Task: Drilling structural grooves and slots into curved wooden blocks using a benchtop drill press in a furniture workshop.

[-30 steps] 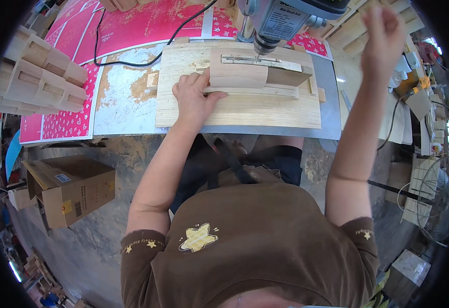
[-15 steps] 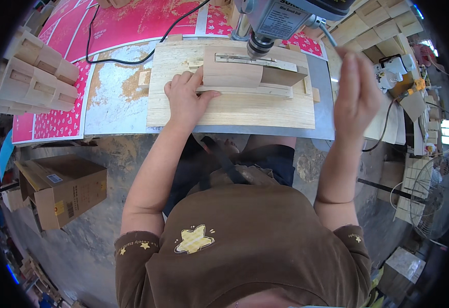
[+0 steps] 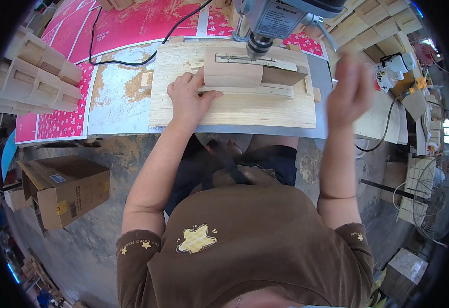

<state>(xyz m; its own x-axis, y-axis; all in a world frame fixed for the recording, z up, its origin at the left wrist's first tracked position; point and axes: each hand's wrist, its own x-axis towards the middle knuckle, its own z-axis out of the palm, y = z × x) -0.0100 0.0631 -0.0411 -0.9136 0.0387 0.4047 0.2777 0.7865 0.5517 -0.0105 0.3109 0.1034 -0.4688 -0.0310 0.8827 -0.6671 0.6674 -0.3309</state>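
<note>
A pale wooden block with a long slot (image 3: pixel 233 74) lies on a flat wooden board (image 3: pixel 183 110) on the bench. My left hand (image 3: pixel 187 97) presses against the block's left end, fingers on its side and thumb along the near strip. Above the slot hangs the chuck (image 3: pixel 258 47) of a bench drill press (image 3: pixel 281 18); whether its bit touches the wood is hidden. My right hand (image 3: pixel 351 92) is raised at the right, by the end of the drill's lever (image 3: pixel 327 35). Its fingers look curled but motion smears them, so a grip on the lever is unclear.
Stacked wooden pieces (image 3: pixel 40 77) stand at the left, and more (image 3: pixel 373 23) at the back right. A black cable (image 3: pixel 127 62) crosses the dusty bench. A cardboard box (image 3: pixel 75 190) sits on the floor at left, a fan (image 3: pixel 432 200) at right.
My right hand has shifted slightly down and left, still blurred near the lever. My left hand and the block keep their places; the whole view has shifted slightly.
</note>
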